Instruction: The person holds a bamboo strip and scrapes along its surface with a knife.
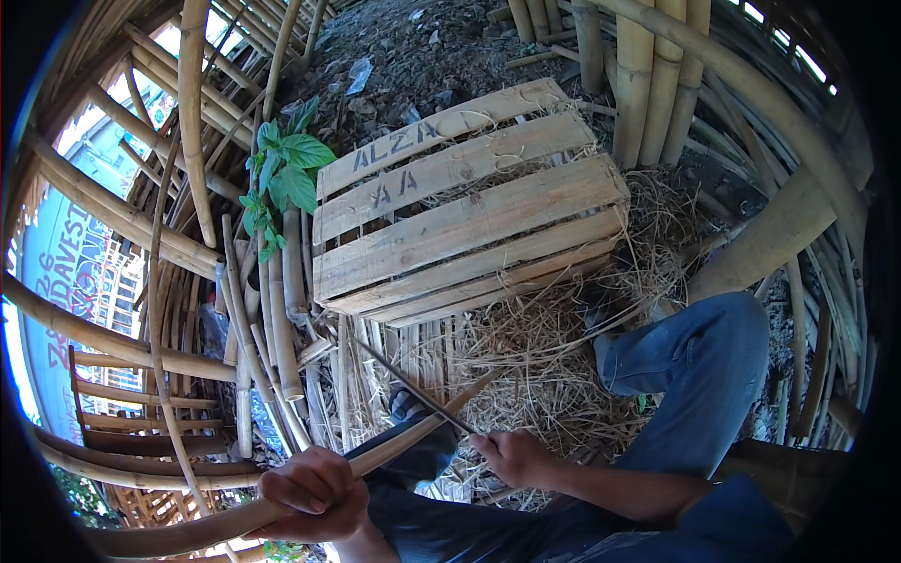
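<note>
Head view: my left hand (314, 493) grips bamboo strip (404, 441); my right hand (516, 458) holds long knife (413, 387) crossing it.

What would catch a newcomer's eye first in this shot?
The pale slatted wooden crate, large in the upper middle, with a bright green leafy plant at its left. Below it, the right hand grips a long thin blade, which crosses the bamboo strip held in the left hand.
</note>
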Demonstrator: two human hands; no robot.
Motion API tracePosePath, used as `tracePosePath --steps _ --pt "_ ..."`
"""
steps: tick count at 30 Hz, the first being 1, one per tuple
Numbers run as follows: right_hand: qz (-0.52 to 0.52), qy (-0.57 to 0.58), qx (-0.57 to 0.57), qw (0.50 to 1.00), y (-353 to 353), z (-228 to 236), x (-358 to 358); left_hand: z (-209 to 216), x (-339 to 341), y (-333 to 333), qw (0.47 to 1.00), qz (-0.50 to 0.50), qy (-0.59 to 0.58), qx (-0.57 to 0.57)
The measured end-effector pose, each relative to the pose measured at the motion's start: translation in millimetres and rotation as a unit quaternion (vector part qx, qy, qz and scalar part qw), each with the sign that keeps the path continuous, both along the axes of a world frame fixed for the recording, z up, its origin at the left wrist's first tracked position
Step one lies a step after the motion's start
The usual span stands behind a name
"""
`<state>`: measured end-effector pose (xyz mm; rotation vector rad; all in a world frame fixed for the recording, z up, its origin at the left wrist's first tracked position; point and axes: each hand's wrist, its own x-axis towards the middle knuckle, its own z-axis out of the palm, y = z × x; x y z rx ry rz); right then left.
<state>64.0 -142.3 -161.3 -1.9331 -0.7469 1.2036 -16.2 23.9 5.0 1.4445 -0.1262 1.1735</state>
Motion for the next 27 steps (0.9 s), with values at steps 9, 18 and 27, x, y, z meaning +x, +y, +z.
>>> tracePosePath --steps 9,18,27 --pt "-0.032 -0.007 0.022 0.999 -2 -1 -2 -3 -1 0 0.998 0.035 -0.027 -0.035" --pt "0.018 0.071 -0.024 0.997 -2 0 5 0 1 -1 1.000 0.023 -0.013 -0.016" --pt "-0.045 0.059 -0.030 0.997 -4 -31 2 -2 -1 -1 0.999 0.046 -0.007 -0.009"
